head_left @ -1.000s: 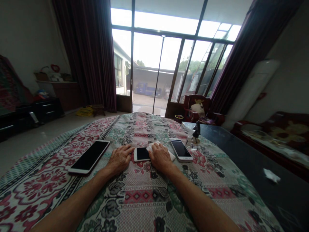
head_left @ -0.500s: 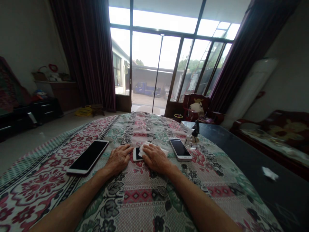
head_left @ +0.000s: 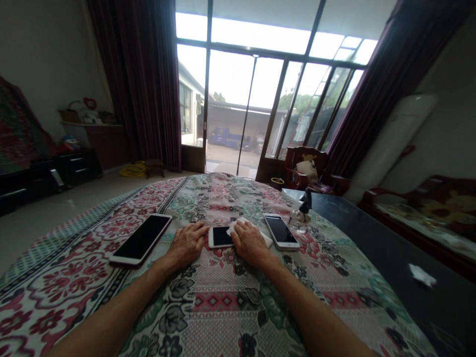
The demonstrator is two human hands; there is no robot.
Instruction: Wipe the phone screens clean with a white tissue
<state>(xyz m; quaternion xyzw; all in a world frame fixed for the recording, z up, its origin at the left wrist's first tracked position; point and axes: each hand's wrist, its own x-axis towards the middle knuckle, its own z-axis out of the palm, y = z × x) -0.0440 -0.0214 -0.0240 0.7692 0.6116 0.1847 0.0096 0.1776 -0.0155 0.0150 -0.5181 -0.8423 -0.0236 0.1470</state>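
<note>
A white smartphone (head_left: 220, 237) with a dark screen lies on the patterned tablecloth (head_left: 219, 302). My left hand (head_left: 188, 244) rests flat beside its left end, fingers stretched out, with the fingertips at the phone's edge. On the right part of the screen my right hand (head_left: 251, 242) presses a crumpled white tissue (head_left: 265, 239), its fingers closed over it. That hand and the tissue hide the phone's right end. A larger phone (head_left: 143, 240) lies face up left of my left hand. To the right of my right hand is another white phone (head_left: 281, 231).
Behind the right phone stands a small dark figurine (head_left: 306, 202) on a base. A dark tabletop (head_left: 372, 233) adjoins on the right, with a crumpled white tissue (head_left: 422, 275) on it. Beyond are a wooden chair (head_left: 307, 166) and glass doors (head_left: 230, 109).
My right hand has slid with the tissue to the right along the phone, uncovering more of the screen. My left hand stays at the phone's left end. The view has shifted slightly.
</note>
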